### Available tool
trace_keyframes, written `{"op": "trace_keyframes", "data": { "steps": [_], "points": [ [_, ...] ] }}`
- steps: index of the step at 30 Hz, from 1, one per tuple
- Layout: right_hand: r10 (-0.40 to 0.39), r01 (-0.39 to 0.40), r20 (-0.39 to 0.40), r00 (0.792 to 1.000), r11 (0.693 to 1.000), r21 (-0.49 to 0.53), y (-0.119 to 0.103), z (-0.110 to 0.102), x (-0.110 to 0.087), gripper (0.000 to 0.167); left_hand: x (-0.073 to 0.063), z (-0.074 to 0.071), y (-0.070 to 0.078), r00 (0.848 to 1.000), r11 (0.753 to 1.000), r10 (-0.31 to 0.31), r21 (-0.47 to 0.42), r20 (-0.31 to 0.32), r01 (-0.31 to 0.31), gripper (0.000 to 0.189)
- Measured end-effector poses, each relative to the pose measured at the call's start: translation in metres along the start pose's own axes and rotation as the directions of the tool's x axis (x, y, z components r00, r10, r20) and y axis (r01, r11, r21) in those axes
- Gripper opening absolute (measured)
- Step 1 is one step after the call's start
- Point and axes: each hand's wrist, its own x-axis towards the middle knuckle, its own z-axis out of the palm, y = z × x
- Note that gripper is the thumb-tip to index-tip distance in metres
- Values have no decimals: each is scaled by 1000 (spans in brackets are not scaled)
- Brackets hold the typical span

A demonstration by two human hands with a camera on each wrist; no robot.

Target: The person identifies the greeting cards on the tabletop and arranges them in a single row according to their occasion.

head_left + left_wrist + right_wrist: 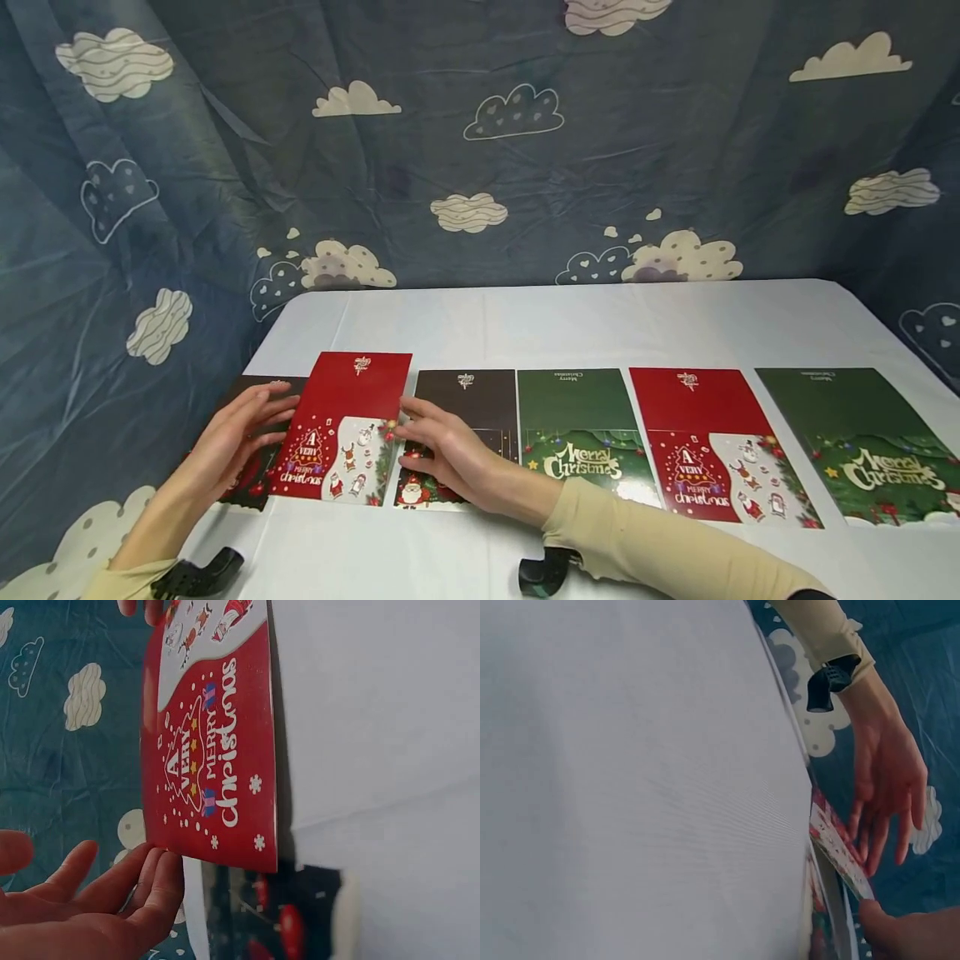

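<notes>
A red Christmas card (337, 433), unfolded, with "A Very Merry Christmas" on its lower half, stands between both hands at the left of the row. My left hand (238, 433) touches its left edge with straight, spread fingers; the fingertips (169, 866) meet the card's edge in the left wrist view. At the right edge, my right hand (453, 458) has its fingers extended against the card, over a dark Christmas card (465, 400). Another dark card (251, 496) lies partly hidden beneath the left hand and the red card. The red card's lower edge appears lifted off the table.
To the right lie a green card (573, 400), a second red card (690, 408) and another green card (825, 408), side by side on the white tablecloth (525, 325). A blue cloud-patterned curtain (420, 167) hangs behind and at the sides.
</notes>
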Motion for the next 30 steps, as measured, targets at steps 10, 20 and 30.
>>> {"op": "trace_keyframes", "data": {
  "steps": [10,20,30],
  "points": [
    [-41,41,9,999,997,60,-19,-6,20,58,15,-6,12,998,995,55,-79,19,-54,49],
    [-70,72,-37,997,996,50,-24,-13,47,61,38,-8,15,999,991,38,-129,-15,-40,44],
    [-95,99,-77,992,994,53,-25,-17,78,62,64,-15,19,999,995,-25,-94,-23,23,63]
  ]
}}
